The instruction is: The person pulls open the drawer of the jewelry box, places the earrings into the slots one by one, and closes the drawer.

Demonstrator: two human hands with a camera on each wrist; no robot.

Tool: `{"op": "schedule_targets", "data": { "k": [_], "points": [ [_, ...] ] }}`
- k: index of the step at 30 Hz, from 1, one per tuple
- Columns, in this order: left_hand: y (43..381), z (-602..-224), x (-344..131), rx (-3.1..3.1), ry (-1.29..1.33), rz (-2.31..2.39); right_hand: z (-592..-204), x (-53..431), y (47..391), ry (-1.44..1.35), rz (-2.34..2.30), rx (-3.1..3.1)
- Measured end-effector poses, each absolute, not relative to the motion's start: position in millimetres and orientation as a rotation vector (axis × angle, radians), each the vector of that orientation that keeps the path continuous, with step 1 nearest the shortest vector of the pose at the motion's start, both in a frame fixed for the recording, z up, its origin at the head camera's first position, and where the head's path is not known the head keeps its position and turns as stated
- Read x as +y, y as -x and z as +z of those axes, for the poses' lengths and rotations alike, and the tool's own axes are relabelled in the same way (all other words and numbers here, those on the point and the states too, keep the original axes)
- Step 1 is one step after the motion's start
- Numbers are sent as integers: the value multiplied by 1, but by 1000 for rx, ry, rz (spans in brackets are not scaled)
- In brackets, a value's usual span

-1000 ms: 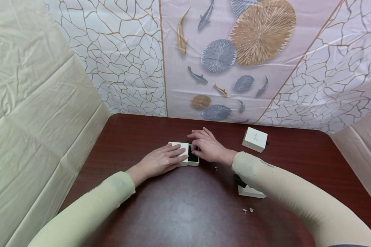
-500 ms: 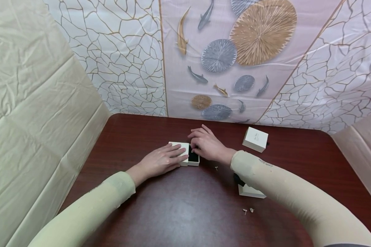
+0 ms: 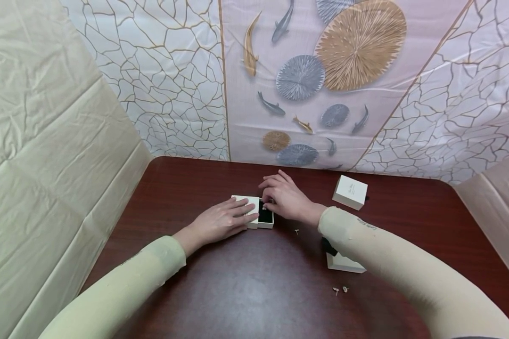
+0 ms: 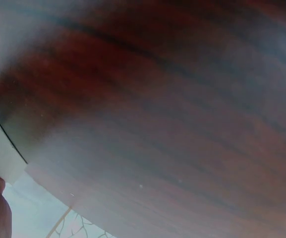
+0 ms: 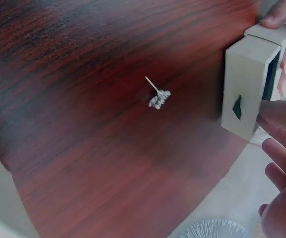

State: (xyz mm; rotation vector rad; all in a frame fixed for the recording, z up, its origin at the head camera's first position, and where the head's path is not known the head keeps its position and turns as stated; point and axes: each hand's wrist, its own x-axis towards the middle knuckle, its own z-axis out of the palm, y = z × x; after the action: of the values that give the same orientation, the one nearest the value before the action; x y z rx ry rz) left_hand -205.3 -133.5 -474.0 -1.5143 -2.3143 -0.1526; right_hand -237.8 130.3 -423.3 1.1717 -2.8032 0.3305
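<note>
A white jewelry box lies at the middle of the table, its drawer partly pulled out to the right and lined in black. My left hand rests with extended fingers on the box's sleeve. Over the drawer, my right hand pinches a tiny bright earring between thumb and index finger, largely hidden by the fingertips; its other fingers are raised. The right wrist view shows that thumb and finger reaching inside the drawer, whose front has a dark pull tab. Another earring lies on the table close by.
A closed white box stands at the back right. Partly under my right sleeve is another white box with a black piece beside it. Two small earrings lie nearer me. Patterned cloth hangs behind the table.
My right hand has shifted very slightly at the drawer, and the bright bit at its fingertips shows more. My left hand and the boxes have stayed put.
</note>
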Motion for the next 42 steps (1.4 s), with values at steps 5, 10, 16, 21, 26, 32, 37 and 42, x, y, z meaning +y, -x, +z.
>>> {"op": "schedule_targets", "data": {
  "k": [5,10,16,21,26,32,37,42],
  "points": [
    [205,-474,-134,-2317,1514,-173,-417,140,236,-1173,360,-2763],
    [205,-475,-134,-2334,1512,-190,-411,151,233,-1168,375,-2760],
    [205,-474,-134,-2351,1509,-212,-409,168,227,-1161,342,-2784],
    [205,-474,-134,-2352,1514,-218,-408,182,220,-1175,325,-2803],
    [205,-474,-133,-2348,1511,-194,-408,193,213,-1206,280,-2835],
    [205,-473,-134,-2342,1509,-198,-411,200,206,-1254,223,-2860],
    [206,-474,-134,-2348,1509,-200,-416,204,199,-1280,169,-2841],
    [206,-473,-134,-2350,1508,-191,-421,206,193,-1279,101,-2853]
  ]
}}
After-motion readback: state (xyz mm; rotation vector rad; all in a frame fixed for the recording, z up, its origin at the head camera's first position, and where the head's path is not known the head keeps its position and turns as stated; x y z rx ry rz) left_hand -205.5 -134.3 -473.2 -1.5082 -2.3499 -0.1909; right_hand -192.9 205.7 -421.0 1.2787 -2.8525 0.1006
